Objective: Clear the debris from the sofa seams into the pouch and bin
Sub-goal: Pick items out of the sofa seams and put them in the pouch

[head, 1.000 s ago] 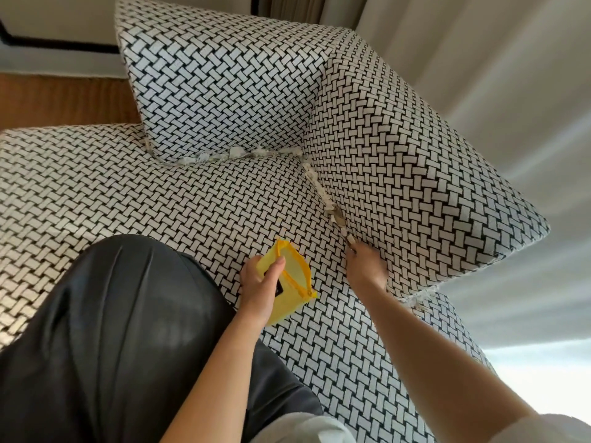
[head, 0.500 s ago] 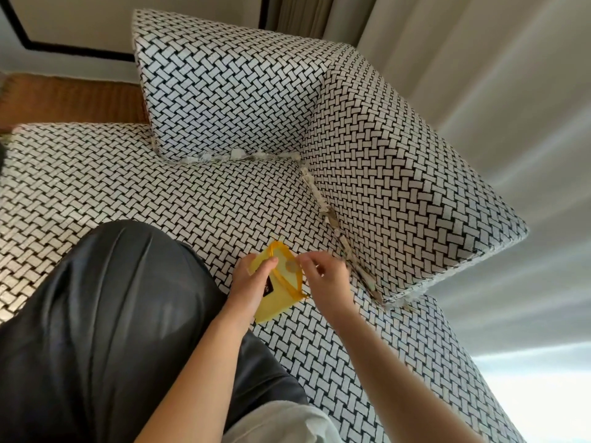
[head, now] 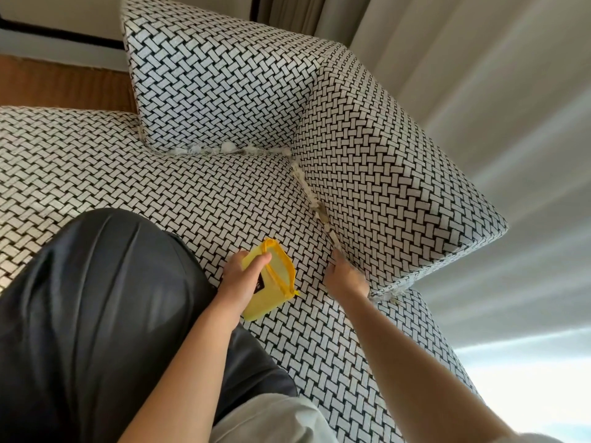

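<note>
Left grip (head: 244,278): I see it curled round the yellow pouch (head: 275,295), thumb across the front, holding it mouth-up over the sofa seat (head: 128,174).
Pouch: zip open, just left of the side seam.
Right grip (head: 347,278): fingertips pushed into the seam under the side cushion (head: 399,193); I cannot tell whether they pinch anything.
Debris (head: 315,201): pale scraps lodged along the side seam, just beyond the right grip.
White bits (head: 224,148): strung along the back seam, well apart from both grips.
Black trouser leg (head: 96,298): left of the pouch.
</note>
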Demonstrator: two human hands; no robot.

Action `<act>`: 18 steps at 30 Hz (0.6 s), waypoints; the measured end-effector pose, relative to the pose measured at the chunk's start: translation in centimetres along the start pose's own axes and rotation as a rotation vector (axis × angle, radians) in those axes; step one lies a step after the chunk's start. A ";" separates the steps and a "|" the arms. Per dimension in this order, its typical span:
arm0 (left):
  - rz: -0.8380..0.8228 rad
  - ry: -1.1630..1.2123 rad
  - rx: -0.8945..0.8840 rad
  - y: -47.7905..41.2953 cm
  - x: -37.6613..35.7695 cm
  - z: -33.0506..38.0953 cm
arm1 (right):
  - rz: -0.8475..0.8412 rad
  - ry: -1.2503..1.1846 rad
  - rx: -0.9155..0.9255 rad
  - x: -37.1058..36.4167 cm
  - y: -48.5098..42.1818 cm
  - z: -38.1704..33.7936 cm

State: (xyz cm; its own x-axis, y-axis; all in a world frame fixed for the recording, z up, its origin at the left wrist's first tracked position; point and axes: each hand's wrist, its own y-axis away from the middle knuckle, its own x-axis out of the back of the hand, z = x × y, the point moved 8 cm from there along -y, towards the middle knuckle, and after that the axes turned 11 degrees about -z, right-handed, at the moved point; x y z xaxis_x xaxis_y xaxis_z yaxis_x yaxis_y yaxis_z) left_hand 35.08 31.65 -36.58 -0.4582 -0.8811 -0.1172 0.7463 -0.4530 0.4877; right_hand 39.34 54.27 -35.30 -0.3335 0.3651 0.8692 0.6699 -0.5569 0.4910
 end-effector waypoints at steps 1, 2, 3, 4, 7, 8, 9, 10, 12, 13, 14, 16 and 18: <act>-0.001 0.003 0.002 0.0 0.0 0.0 | -0.042 -0.004 -0.012 0.3 -0.7 0.0; -0.002 0.010 0.007 -0.1 0.0 0.0 | -0.074 -0.024 -0.018 0.4 -1.1 0.1; -0.005 0.017 0.013 -0.1 0.0 -0.1 | -0.095 -0.054 -0.015 0.5 -1.4 0.1; -0.006 0.018 0.013 -0.2 0.0 -0.1 | -0.099 -0.081 -0.011 0.5 -1.5 0.2; 0.006 0.001 0.003 -0.3 0.1 -0.2 | -0.051 -0.064 -0.034 0.6 -1.7 0.4; 0.010 -0.007 0.000 -0.4 0.2 -0.3 | -0.044 -0.060 -0.045 0.6 -1.8 0.3; 0.013 -0.012 0.002 -0.4 0.2 -0.3 | -0.052 -0.064 -0.057 0.5 -2.0 0.2; 0.016 -0.013 0.003 -0.5 0.2 -0.3 | -0.069 -0.074 -0.070 0.5 -2.3 0.1; 0.016 -0.013 -0.001 -0.5 0.1 -0.3 | -0.099 -0.104 -0.085 0.6 -2.6 0.1; 0.014 -0.012 -0.002 -0.5 0.1 -0.3 | -0.103 -0.120 -0.076 0.6 -2.7 0.0; 0.012 -0.010 -0.001 -0.5 0.1 -0.3 | -0.099 -0.138 -0.054 0.7 -2.8 0.0; 0.006 0.000 0.008 -0.5 0.1 -0.3 | -0.089 -0.188 -0.024 0.8 -2.9 0.2; 0.009 0.010 0.022 -0.5 0.2 -0.4 | -0.051 -0.216 -0.039 0.9 -2.8 0.6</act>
State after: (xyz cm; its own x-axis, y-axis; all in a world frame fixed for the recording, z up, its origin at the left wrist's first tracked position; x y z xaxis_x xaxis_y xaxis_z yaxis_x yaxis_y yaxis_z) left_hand 34.86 31.64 -37.20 -0.4463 -0.8866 -0.1213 0.7398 -0.4418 0.5074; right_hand 37.58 56.59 -35.88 -0.2141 0.5424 0.8124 0.6282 -0.5604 0.5397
